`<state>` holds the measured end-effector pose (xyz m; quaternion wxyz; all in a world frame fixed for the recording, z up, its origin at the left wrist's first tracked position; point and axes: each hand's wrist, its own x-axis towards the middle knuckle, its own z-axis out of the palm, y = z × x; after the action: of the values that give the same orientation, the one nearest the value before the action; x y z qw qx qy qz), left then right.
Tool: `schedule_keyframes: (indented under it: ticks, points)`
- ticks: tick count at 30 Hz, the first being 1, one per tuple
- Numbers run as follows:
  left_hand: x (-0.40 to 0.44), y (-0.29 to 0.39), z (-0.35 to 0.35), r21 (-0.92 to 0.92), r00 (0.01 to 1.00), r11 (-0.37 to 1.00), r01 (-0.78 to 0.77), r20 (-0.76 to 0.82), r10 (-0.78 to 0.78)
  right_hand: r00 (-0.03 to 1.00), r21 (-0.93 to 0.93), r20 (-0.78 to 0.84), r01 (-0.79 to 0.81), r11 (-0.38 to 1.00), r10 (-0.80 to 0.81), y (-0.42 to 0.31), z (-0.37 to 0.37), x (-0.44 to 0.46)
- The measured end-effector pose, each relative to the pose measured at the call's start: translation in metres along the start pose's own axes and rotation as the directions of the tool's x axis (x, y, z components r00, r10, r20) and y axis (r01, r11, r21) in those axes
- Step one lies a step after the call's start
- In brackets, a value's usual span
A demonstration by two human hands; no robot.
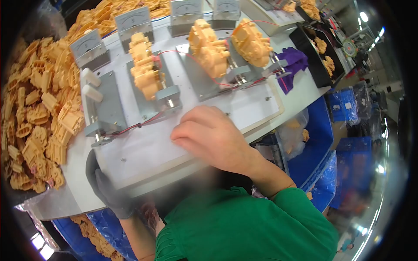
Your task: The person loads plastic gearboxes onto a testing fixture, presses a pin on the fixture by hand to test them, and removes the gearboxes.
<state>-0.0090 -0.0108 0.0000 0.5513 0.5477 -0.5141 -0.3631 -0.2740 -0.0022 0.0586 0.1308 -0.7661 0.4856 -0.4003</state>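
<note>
My right hand (213,137) is bare and hovers over the front of the white board (143,150), its fingers curled together with nothing visible between them. In a dark grey glove, my left hand (109,189) is at the board's front left corner, fingers extended and somewhat apart. Three orange-yellow plastic housings (146,65) (208,48) (251,42) sit in metal fixtures behind my right hand, red wires running between them. The leftmost fixture (106,102) has two white pegs and holds no housing. Analog meters (133,24) stand behind the fixtures.
Many loose housings (37,113) are piled at the left. A purple glove (292,65) lies right of the fixtures. Beyond it is a black tray (300,41) with housings. Blue bins (320,139) and plastic bags (291,135) are at the right, below table height.
</note>
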Motion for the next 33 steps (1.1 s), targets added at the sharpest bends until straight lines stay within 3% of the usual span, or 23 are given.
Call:
schedule_keyframes:
  ticks: [5, 7, 15, 33]
  points:
    - [0.0007, 0.0028, 0.0015, 0.045, 1.000, 0.999, -0.025, 0.018, 0.024, 0.998, 0.010, 0.055, -0.036, 0.999, 0.035, -0.0022, -0.0053, 0.0013]
    - [-0.0005, 0.0071, 0.0042, -0.042, 0.999, 0.999, -0.026, 0.021, 0.027, 0.997, 0.009, 0.062, -0.040, 0.999, 0.039, -0.0028, -0.0054, 0.0017]
    - [-0.0004, 0.0062, 0.0038, -0.031, 1.000, 0.999, -0.017, 0.017, 0.017, 0.996, -0.020, 0.090, -0.023, 1.000, 0.024, -0.0022, -0.0064, 0.0008]
    - [-0.0001, 0.0042, 0.0019, -0.042, 1.000, 0.999, -0.007, 0.012, 0.008, 0.997, 0.078, 0.013, -0.072, 0.994, 0.071, -0.0011, -0.0066, -0.0023]
